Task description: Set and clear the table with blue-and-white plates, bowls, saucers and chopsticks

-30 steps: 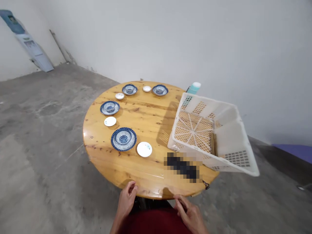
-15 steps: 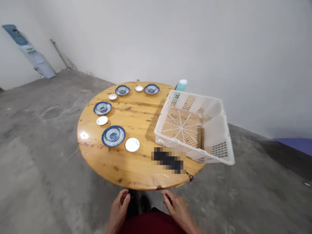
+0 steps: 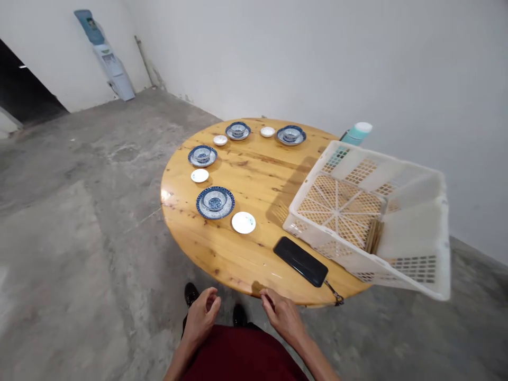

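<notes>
My left hand [image 3: 202, 313] hovers in front of the round wooden table [image 3: 254, 182], loosely curled, with thumb and fingers apart and nothing in it. Close to the table's near edge is my right hand [image 3: 283, 317], also empty, its fingers bent and the thumb a little away from them. The nearest thing to it on the tabletop is a black phone [image 3: 300, 260] with a strap [image 3: 334, 293]. A small white dish [image 3: 243, 223] lies beyond the hands, beside a blue-patterned plate [image 3: 215, 214] bearing a bowl [image 3: 215, 200].
More plates with bowls, such as one blue-rimmed plate [image 3: 291, 142], and small dishes [image 3: 199, 175] follow the table's far and left rim. A white plastic basket [image 3: 337, 233] holds brown sticks [image 3: 373, 236] and overhangs the right edge. Behind it is a turquoise container [image 3: 357, 133].
The view has swung left, so the table and basket sit further right. My right hand is nearer the table edge. Both hands remain empty.
</notes>
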The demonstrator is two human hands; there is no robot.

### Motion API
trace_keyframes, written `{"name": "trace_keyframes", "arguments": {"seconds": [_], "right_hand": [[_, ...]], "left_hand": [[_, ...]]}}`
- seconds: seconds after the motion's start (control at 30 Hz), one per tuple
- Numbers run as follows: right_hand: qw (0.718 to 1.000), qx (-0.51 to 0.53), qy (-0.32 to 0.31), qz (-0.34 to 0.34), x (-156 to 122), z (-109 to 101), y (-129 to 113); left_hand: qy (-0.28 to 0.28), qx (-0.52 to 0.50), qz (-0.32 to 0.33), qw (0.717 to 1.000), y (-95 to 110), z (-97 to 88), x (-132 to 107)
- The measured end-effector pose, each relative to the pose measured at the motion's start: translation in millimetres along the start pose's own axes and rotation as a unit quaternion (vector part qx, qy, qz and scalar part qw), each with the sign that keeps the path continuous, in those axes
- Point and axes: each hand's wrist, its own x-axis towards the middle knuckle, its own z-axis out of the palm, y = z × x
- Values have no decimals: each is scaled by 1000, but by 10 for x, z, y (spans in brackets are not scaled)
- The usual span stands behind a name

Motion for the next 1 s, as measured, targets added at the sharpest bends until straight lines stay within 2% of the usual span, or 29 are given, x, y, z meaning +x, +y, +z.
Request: {"name": "trace_keyframes", "arguments": {"seconds": [0.1,0.2,0.33,0.43,0.57,0.67,0.8,0.9,1.0], "right_hand": [[1000,-13,0,2,197,178,-175],[1000,-20,-24,-1,485,445,-529],[996,-10,-89,-20,942,927,-1223],[987,-7,-148,-64,1254,1335,-1779],[969,-24,-214,-125,1602,1760,-2351],[960,-45,-237,-144,1836,1938,-2582],[961,-51,-235,-135,2181,2120,-2699],[962,-48,-233,-135,2531,2284,-2755],[963,-48,-229,-137,3008,2466,-2853]], "left_hand": [[12,-1,8,1000,-221,-282,92],[48,-17,-8,999,-520,-706,200],[113,-57,-44,991,-988,-1400,296],[153,-69,-85,982,-1389,-1908,312],[181,-60,-136,972,-1831,-2421,368],[182,-71,-141,971,-1954,-2631,476],[145,-88,-118,978,-1934,-2780,730],[120,-85,-113,983,-1910,-2945,1032],[110,-68,-108,986,-1905,-3224,1431]]}}
